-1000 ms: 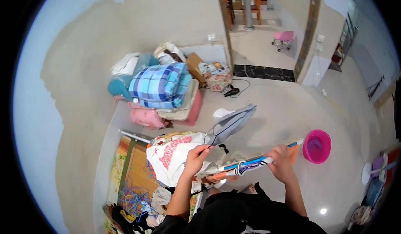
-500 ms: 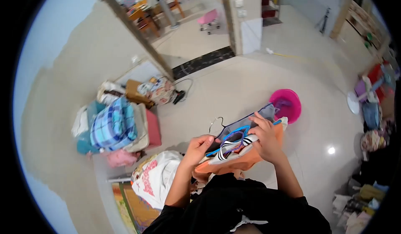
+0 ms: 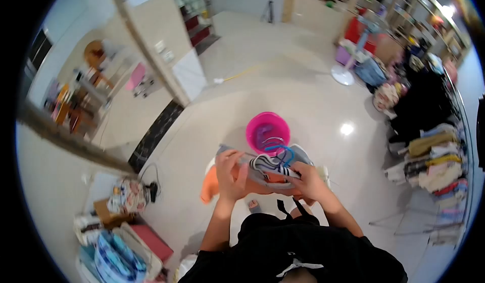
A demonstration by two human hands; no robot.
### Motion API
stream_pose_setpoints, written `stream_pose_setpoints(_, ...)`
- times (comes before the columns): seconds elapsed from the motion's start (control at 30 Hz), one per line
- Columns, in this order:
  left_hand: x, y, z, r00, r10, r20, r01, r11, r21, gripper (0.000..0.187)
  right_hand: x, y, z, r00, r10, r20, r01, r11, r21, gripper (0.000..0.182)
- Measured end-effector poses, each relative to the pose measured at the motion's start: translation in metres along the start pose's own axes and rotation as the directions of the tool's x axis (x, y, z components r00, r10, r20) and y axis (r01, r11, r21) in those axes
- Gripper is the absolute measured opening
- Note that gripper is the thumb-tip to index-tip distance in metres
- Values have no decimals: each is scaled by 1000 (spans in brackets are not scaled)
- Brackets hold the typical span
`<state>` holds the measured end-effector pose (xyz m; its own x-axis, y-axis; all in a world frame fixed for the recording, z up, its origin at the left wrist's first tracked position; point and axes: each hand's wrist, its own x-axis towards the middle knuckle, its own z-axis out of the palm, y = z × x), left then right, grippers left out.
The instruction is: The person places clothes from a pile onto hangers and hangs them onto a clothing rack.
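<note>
In the head view, several garments hang bunched together before my black shirt. Among them are an orange garment (image 3: 252, 184), grey cloth (image 3: 302, 156) and a collar with black-and-white stripes (image 3: 261, 161). Blue and purple hangers (image 3: 289, 153) poke out of the top of the bunch. My right hand (image 3: 306, 182) grips the bunch near the striped collar, thumb on top. Over the bunch's left side is my left hand (image 3: 231, 177), its fingers stretched out and its thumb apart, touching the grey cloth. A pink bucket (image 3: 250, 133) with purple cloth inside stands just beyond.
Clothes hang on a rack (image 3: 434, 157) along the right, near a white fan base (image 3: 343, 75). At lower left are a pink box (image 3: 151, 242) and folded blue bedding (image 3: 113, 258). A dark threshold (image 3: 155, 136) crosses the doorway; a tripod (image 3: 269, 8) stands far back.
My view has swung to the right, so the bucket now lies straight ahead. My left hand's fingers have come off their pinch at the hanger, and the bunch has tilted.
</note>
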<state>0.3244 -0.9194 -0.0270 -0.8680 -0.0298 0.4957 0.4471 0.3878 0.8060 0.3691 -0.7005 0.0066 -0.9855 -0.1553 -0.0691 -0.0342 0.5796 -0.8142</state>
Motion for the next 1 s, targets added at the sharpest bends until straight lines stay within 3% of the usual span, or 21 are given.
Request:
stream_pose_setpoints(0.03,10,1,17,979,112,-169,-108,994,32,12,-5,4,-8,987,130,-92,-125,990,57,17)
stream_pose_setpoints(0.1,20,2,51,983,179,-47,-180,983,-32,14,-13,45,-22,954,146,-263,-146,989,20,15)
stream_pose_setpoints(0.13,18,1,73,967,10,253,43,978,-204,16,-18,64,-30,910,153,-386,-139,988,65,15)
stream_pose_setpoints(0.17,18,4,96,827,-104,552,299,914,-275,18,-24,77,-39,851,160,-501,-124,987,103,15)
stream_pose_setpoints(0.2,19,13,123,685,-91,722,456,827,-328,21,-29,73,-54,812,343,-472,-248,935,252,15)
stream_pose_setpoints(0.23,16,26,151,513,-49,857,611,722,-325,24,-32,81,-64,785,360,-504,-253,929,269,15)
stream_pose_setpoints(0.37,3,70,254,456,128,880,510,773,-377,30,-45,125,-105,646,461,-608,-148,857,493,18)
stream_pose_setpoints(0.43,4,85,299,446,64,893,638,677,-367,40,-46,154,-127,591,470,-656,-72,840,538,19)
stream_pose_setpoints(0.47,6,98,319,368,6,930,730,618,-293,37,-48,174,-136,583,465,-666,-54,840,539,19)
stream_pose_setpoints(0.5,7,107,341,346,30,938,718,635,-285,37,-53,190,-147,574,462,-676,-37,840,542,19)
stream_pose_setpoints(0.57,6,121,385,234,-56,971,806,570,-162,30,-59,205,-174,469,477,-743,34,831,555,24)
stream_pose_setpoints(0.63,5,143,430,204,1,979,802,573,-168,22,-71,224,-206,432,394,-811,57,885,461,27)
stream_pose_setpoints(0.67,4,157,452,199,-13,980,818,553,-159,20,-80,239,-221,478,437,-762,7,866,501,33)
stream_pose_setpoints(0.7,1,170,474,192,-28,981,835,530,-148,18,-90,247,-239,440,443,-781,11,867,498,33)
stream_pose_setpoints(0.77,-6,192,515,148,-18,989,820,562,-113,19,-107,252,-276,423,451,-786,-150,890,430,38)
stream_pose_setpoints(0.87,-16,216,566,148,-33,988,836,539,-107,20,-121,275,-307,336,437,-835,-126,899,420,39)
stream_pose_setpoints(0.97,-14,221,613,58,-68,996,791,612,-4,18,-128,291,-336,310,431,-847,-136,902,409,41)
stream_pose_setpoints(1.0,-10,231,628,12,-93,996,806,590,45,19,-129,296,-348,315,439,-842,-23,890,455,44)
